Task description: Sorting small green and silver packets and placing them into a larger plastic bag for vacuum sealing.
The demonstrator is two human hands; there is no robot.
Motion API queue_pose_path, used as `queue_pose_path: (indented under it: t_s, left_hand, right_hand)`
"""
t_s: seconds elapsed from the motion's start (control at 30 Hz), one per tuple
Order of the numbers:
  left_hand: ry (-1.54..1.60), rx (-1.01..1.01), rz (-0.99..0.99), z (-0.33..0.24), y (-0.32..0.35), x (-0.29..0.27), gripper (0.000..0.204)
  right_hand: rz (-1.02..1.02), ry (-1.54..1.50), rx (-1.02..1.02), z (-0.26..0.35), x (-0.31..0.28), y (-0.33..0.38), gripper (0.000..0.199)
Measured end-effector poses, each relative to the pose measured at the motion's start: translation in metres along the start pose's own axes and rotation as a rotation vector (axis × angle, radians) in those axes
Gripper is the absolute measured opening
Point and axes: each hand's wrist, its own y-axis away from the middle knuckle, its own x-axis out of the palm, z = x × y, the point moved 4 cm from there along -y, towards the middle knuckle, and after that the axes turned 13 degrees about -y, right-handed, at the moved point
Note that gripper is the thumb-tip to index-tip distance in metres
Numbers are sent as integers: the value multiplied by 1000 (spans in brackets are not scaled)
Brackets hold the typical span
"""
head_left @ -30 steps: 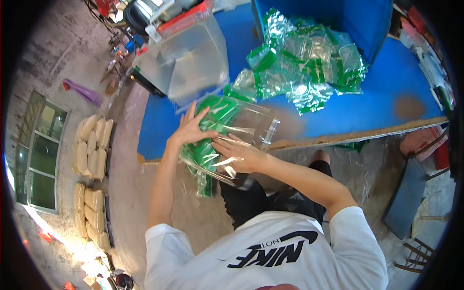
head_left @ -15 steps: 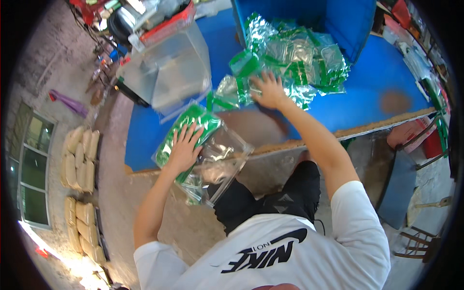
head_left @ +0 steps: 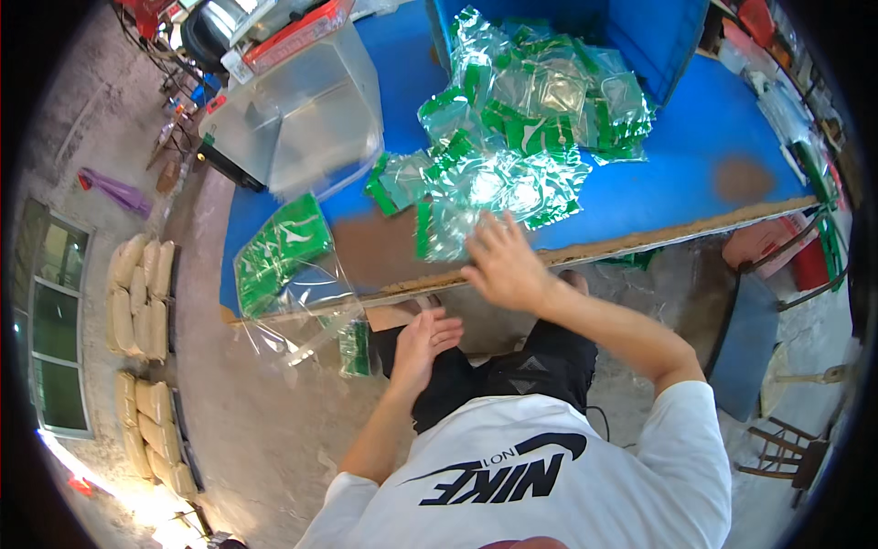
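Green-and-clear packets (head_left: 540,96) now spread nearer the table (head_left: 695,174) edge, at twelve o'clock from the body; the right hand (head_left: 503,261), thumb and fingers apart, meets the closest. The left hand (head_left: 427,343), empty and unfolded, has left the large green-printed bag (head_left: 285,240), which lies free toward half past ten.

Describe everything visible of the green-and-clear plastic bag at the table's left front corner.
The bag looks like thin, glossy plastic film: a wide green section with pale markings, and a transparent section beyond it. It lies slanted, nearly flat and slightly wrinkled, its green part on the blue tabletop and its clear part reaching past the front edge. Whether it is one bag or several stacked is unclear. No hand touches it; the left hand is apart, to its right.
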Motion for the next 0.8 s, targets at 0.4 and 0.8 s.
queue_pose_path:
  t_s: [0.4,0.8]
  left_hand:
    - [309,91,-210,0,-17,0,29]
    - [263,-5,-222,3,-18,-9,38]
  right_hand:
    - [69,-79,-128,-16,-6,-9,43]
    - [64,-426,-406,15,-6,-1,29]
